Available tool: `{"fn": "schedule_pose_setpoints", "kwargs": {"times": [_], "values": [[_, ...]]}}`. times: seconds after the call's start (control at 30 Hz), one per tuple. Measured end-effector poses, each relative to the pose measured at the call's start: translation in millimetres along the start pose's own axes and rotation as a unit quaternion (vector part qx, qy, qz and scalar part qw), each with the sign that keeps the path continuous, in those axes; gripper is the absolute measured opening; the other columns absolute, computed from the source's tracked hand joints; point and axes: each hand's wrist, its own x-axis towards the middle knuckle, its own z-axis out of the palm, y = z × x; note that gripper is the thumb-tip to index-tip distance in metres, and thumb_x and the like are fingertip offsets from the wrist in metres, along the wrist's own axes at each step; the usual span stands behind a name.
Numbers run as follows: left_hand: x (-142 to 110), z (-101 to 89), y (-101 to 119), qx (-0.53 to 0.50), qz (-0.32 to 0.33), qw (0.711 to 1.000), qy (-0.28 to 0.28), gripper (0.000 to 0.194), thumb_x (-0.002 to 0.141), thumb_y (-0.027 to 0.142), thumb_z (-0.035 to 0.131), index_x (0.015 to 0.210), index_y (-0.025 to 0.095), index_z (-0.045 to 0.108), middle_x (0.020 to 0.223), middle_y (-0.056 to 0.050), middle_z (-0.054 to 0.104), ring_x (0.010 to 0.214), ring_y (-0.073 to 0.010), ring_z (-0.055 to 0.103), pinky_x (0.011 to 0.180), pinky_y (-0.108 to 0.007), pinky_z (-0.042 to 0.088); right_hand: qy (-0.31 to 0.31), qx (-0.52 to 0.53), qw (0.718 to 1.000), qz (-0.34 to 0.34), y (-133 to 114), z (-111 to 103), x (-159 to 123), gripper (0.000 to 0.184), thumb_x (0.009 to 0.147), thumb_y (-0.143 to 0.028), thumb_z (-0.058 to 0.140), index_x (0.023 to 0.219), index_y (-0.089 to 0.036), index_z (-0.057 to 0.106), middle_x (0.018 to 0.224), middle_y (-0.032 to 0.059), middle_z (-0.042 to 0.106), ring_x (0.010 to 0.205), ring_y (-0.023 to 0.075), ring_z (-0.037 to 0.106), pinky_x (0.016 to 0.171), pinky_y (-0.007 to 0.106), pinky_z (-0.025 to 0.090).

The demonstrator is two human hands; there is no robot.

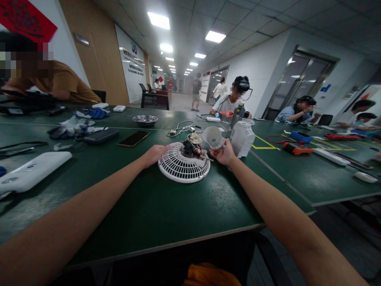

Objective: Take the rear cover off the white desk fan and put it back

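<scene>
A round white fan grille lies on the green table, with a dark motor and wires exposed on top of it. At its upper left rim, my left hand grips the edge with fingers closed. My right hand holds a white cup-shaped plastic motor cover, tilted, just right of the motor. Close behind that hand stands a white fan base with vent slots. A white cable lies loosely behind the grille.
A phone, a dark case and a white power bank lie to the left. A metal bowl stands farther back. Rightward are an orange multimeter and a table seam. Several people sit around the tables.
</scene>
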Motion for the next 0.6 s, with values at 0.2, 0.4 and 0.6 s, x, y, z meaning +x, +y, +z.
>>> {"fn": "schedule_pose_setpoints", "kwargs": {"times": [0.2, 0.4, 0.6], "values": [[-1.3, 0.1, 0.5, -0.009, 0.005, 1.0, 0.001, 0.062, 0.076, 0.076, 0.059, 0.081, 0.015, 0.071, 0.071, -0.005, 0.07, 0.066, -0.021, 0.062, 0.065, -0.034, 0.045, -0.011, 0.013, 1.0, 0.003, 0.3, 1.0, -0.3, 0.043, 0.092, -0.058, 0.034, 0.099, -0.022, 0.057, 0.081, 0.0079, 0.066, 0.072, 0.0204, 0.065, 0.056, 0.028, 0.054], [2.3, 0.4, -2.2, -0.017, -0.001, 1.0, 0.0, 0.064, 0.074, 0.077, 0.06, 0.083, 0.015, 0.072, 0.072, -0.006, 0.071, 0.067, -0.0216, 0.063, 0.065, -0.034, 0.045, -0.03, 0.01, 0.999, -0.006, 1.2, 0.7, -1.7, 0.044, 0.092, -0.06, 0.034, 0.101, -0.023, 0.058, 0.079, 0.0071, 0.066, 0.07, 0.0208, 0.064, 0.056, 0.029, 0.054], [6.8, -1.2, -7.4, -0.014, -0.004, 1.0, -0.002, 0.064, 0.075, 0.076, 0.06, 0.086, 0.015, 0.073, 0.073, -0.006, 0.072, 0.07, -0.023, 0.063, 0.065, -0.034, 0.044, -0.04, 0.006, 0.999, -0.016, 1.9, 0.2, -2.3, 0.044, 0.091, -0.06, 0.034, 0.105, -0.024, 0.056, 0.079, 0.0067, 0.067, 0.068, 0.0211, 0.064, 0.055, 0.03, 0.053]]}}
